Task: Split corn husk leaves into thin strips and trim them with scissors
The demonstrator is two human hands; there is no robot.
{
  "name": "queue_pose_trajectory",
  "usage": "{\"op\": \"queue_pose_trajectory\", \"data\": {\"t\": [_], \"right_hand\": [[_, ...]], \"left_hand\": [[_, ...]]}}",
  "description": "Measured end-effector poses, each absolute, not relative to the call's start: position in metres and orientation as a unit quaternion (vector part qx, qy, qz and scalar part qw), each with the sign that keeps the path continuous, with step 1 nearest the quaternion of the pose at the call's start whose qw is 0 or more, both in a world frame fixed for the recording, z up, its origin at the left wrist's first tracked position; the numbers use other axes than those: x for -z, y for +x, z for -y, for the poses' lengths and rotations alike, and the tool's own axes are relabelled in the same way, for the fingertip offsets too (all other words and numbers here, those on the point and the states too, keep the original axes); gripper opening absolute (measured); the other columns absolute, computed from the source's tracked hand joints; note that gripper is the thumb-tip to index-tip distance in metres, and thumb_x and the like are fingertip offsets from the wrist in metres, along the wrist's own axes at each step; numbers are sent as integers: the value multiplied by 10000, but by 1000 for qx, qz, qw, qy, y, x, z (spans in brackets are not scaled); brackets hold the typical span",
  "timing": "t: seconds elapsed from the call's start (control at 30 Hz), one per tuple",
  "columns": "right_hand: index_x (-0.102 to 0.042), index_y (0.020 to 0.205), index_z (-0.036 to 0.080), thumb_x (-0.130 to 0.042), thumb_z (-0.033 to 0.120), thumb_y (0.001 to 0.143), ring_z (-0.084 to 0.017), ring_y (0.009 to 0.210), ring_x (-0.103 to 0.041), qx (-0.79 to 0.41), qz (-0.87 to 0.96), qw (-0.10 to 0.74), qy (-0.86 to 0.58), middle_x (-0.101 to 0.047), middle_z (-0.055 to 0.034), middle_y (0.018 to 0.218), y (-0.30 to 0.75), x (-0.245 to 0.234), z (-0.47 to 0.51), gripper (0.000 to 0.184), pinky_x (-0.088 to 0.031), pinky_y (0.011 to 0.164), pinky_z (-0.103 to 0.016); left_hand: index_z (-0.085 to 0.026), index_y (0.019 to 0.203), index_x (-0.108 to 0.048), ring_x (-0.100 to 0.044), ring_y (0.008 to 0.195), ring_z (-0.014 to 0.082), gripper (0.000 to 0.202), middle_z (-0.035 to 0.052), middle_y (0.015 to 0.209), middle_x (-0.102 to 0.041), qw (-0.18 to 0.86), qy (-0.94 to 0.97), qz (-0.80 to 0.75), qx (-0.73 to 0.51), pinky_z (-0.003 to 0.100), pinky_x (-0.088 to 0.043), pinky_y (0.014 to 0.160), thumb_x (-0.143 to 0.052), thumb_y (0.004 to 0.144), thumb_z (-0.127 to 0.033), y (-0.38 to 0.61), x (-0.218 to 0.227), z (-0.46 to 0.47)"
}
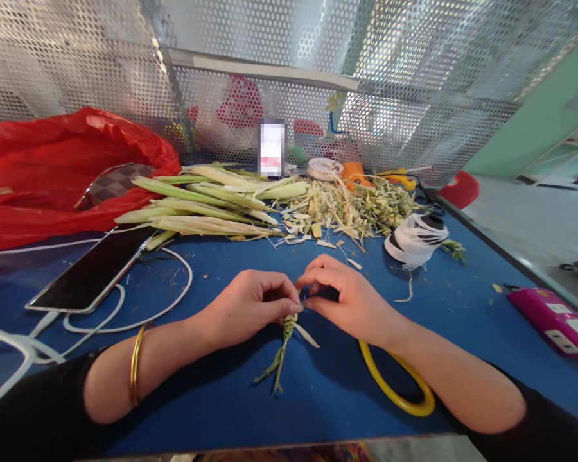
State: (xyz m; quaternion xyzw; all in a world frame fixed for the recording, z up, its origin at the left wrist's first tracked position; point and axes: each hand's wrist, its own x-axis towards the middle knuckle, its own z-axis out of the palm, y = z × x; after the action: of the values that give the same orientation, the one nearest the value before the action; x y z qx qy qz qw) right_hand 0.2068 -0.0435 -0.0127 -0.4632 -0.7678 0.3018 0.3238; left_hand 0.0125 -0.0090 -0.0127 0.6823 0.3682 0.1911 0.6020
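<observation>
In the middle of the blue table, my left hand (255,308) pinches a small woven leaf figure (289,328) between thumb and forefinger. Its body is braided green and pale, with thin split leaf ends hanging toward me and one pale strip sticking out to the right. My right hand (349,298) is closed, its thumb and fingertips almost meeting my left fingertips at the top of the figure. What those right fingers pinch is too small to make out. Right of my hands stands a spool of white thread (417,239), a loose end trailing from it.
Long pale green leaf stalks (212,199) lie beyond my hands, beside a heap of leaf scraps (351,205). A red bag (77,147) and a charging phone (94,269) are left. A yellow ring (397,401) lies under my right forearm; a magenta power strip (553,317) sits right.
</observation>
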Motion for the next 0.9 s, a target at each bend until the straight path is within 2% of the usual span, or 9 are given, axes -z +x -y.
{"op": "queue_pose_trajectory", "data": {"t": [0.17,0.27,0.63,0.9], "right_hand": [[-632,783,190,-621,89,782,-142,782,-556,-242,808,292,-452,-557,-27,888,205,21,43,102,-438,690,-270],[-606,726,187,-588,90,814,-138,775,-558,-232,812,296,-447,-565,-27,878,205,24,42,132,-430,689,-264],[-545,765,199,-530,77,800,-158,793,-545,-200,803,340,-448,-559,-44,870,203,10,47,128,-435,722,-290],[-565,758,200,-535,93,804,-165,814,-542,-180,818,339,-428,-553,-53,894,201,7,51,120,-436,734,-300]], "left_hand": [[-160,718,-636,-511,562,81,107,-30,614,-600,586,700,-363,-189,187,-394,551,-603,778,-242,14,11,11],[-159,729,-633,-523,563,80,98,-30,614,-610,597,689,-364,-190,186,-407,554,-607,777,-240,15,11,12],[-155,740,-553,-531,520,73,229,3,669,-671,643,595,-425,-229,215,-478,546,-687,726,-340,17,10,10],[-143,707,-615,-502,490,65,234,-31,571,-611,641,569,-446,-256,179,-386,474,-749,645,-326,17,7,9]]}}
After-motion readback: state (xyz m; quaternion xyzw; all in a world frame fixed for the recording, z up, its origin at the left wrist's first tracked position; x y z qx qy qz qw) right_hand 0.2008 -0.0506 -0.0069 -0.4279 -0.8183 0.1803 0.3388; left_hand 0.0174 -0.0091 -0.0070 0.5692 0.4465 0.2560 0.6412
